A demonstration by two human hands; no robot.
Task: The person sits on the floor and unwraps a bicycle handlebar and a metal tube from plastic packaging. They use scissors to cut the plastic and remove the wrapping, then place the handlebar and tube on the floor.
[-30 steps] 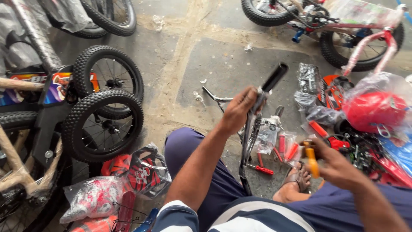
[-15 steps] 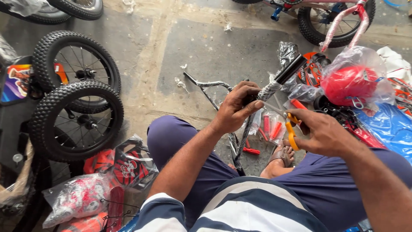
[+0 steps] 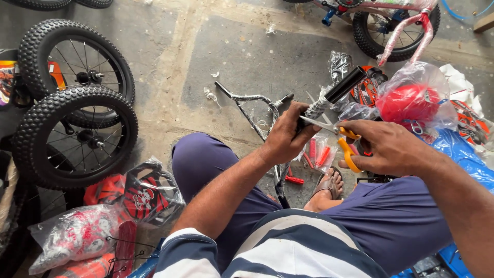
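Handlebar [image 3: 329, 100] with black grip and plastic wrap on the bar sits upright-tilted over the person's lap, near frame centre right, grip end pointing up toward the right. Left hand [image 3: 285, 136] wraps the wrapped bar just below the grip, fingers closed tight around it. Right hand [image 3: 391, 146] holds scissors [image 3: 334, 134] with yellow handles, fingers closed through and around the handles; the blades stand open, tips pointing left at the wrap just beside the left hand's thumb. Touching the wrap or not, cannot tell. Person sits on the concrete floor [image 3: 247, 67], legs in dark blue trousers, striped shirt at bottom edge, one sandalled foot [image 3: 329, 185] below the hands. Under the hands lies a clear bag of small red parts [image 3: 319, 154] and a loose red piece [image 3: 294, 179]. A thin metal frame piece [image 3: 247, 105] lies on the floor behind the left hand. Right of the scissors, a red helmet in a plastic bag [image 3: 411, 100], blue plastic below it. Top right, a small pink bicycle [image 3: 406, 25]. Left side, two black knobby wheels [image 3: 77, 103] stacked close together. Bottom left, bagged red and white parts [image 3: 103, 221].
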